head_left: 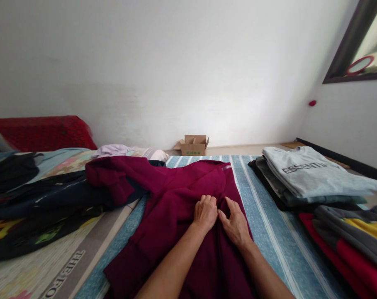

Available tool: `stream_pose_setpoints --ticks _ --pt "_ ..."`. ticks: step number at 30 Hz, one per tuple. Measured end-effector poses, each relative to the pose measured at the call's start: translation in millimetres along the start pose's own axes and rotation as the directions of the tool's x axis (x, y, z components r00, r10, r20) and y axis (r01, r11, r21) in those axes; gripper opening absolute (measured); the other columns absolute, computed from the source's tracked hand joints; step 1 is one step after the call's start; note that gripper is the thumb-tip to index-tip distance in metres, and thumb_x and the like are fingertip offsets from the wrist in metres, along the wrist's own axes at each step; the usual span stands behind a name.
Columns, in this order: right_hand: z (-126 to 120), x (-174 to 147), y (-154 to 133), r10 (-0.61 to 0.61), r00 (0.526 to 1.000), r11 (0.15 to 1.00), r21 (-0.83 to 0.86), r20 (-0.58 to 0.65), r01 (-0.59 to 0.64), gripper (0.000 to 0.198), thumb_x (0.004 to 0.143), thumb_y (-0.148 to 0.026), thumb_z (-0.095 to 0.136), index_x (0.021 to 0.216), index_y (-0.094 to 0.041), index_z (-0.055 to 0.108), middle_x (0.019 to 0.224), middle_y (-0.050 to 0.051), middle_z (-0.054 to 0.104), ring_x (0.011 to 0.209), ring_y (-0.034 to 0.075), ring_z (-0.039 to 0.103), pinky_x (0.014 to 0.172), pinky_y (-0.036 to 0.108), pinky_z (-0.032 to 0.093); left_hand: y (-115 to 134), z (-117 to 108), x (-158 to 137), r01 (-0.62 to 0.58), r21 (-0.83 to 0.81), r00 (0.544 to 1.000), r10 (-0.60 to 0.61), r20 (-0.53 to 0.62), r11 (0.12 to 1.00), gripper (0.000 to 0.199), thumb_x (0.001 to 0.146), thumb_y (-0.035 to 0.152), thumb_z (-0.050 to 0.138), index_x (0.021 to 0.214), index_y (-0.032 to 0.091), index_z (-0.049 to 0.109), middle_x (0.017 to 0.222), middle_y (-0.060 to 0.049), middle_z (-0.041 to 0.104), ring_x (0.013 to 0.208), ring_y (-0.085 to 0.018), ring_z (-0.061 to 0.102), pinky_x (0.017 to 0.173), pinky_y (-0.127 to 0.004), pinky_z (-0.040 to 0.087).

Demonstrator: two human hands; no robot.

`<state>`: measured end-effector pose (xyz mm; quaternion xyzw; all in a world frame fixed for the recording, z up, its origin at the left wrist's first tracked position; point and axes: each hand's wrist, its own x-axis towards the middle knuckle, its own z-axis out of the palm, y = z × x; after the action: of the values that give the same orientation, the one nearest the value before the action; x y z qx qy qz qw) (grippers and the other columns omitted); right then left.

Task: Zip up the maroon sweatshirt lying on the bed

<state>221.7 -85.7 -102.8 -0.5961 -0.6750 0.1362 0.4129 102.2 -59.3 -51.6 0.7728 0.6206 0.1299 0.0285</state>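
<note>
A maroon long-sleeved jacket lies spread on the blue striped bed cover, one sleeve stretched out to the left and a small label near its top edge. A dark vertical line, like a front opening, runs down its body below my hands. My left hand is closed on the cloth at this opening, knuckles up. Close beside it, my right hand has its thumb and bent fingers on the cloth at the other edge. The fingertips of both hands are partly hidden in the folds.
Folded clothes, with a grey printed shirt on top, are stacked at right; nearer lies another folded pile. Dark garments lie loosely at left. An open cardboard box stands by the wall. A red cloth-covered object is at back left.
</note>
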Motion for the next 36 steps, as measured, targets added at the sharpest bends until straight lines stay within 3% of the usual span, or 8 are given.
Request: stream_pose_setpoints --ticks 4,8,18,24,36 --pt "-6 -3 -12 0.003 0.993 0.983 -0.183 0.122 0.02 0.047 0.083 -0.03 0.045 0.126 -0.012 0.052 0.134 0.016 0.045 0.124 0.026 0.041 0.103 0.036 0.034 -10 -3 15 0.173 -0.053 0.984 -0.175 -0.025 0.983 0.025 0.087 0.016 0.036 0.094 0.017 0.06 0.094 -0.01 0.067 0.089 -0.021 0.061 0.074 -0.03 0.043" --pt "-9 -3 -24 -0.011 0.966 0.928 -0.358 0.26 0.107 0.048 0.086 -0.028 0.04 0.131 -0.013 0.05 0.14 0.017 0.039 0.129 0.029 0.036 0.105 0.041 0.029 -14 -6 21 0.232 -0.111 0.972 -0.236 -0.021 0.966 0.022 0.086 0.021 0.04 0.091 0.02 0.062 0.091 -0.008 0.07 0.085 -0.021 0.064 0.07 -0.028 0.042" --pt "-9 -2 -27 0.019 0.931 0.867 -0.471 0.364 0.166 0.051 0.093 -0.032 0.028 0.139 -0.013 0.037 0.144 0.017 0.034 0.134 0.03 0.027 0.106 0.045 0.025 -7 3 17 0.11 -0.209 0.99 -0.126 -0.063 0.972 0.019 0.082 0.023 0.05 0.09 0.02 0.067 0.095 -0.004 0.068 0.088 -0.016 0.061 0.078 -0.023 0.041" --pt "-12 -3 -28 0.038 0.917 0.869 -0.466 0.397 0.166 0.052 0.094 -0.036 0.026 0.139 -0.012 0.039 0.144 0.017 0.033 0.135 0.031 0.026 0.107 0.046 0.022 0 5 10 0.026 -0.211 0.998 -0.039 -0.058 0.977 0.018 0.078 0.022 0.056 0.091 0.02 0.068 0.096 -0.004 0.065 0.093 -0.017 0.058 0.084 -0.025 0.042" --pt "-9 -5 -23 -0.005 0.942 0.88 -0.446 0.336 0.163 0.048 0.094 -0.038 0.031 0.135 -0.017 0.044 0.139 0.017 0.041 0.132 0.031 0.031 0.105 0.046 0.026 -4 6 13 0.07 -0.342 0.996 -0.083 -0.023 0.937 0.026 0.077 0.021 0.058 0.1 0.015 0.068 0.101 -0.006 0.067 0.095 -0.016 0.06 0.086 -0.023 0.044"
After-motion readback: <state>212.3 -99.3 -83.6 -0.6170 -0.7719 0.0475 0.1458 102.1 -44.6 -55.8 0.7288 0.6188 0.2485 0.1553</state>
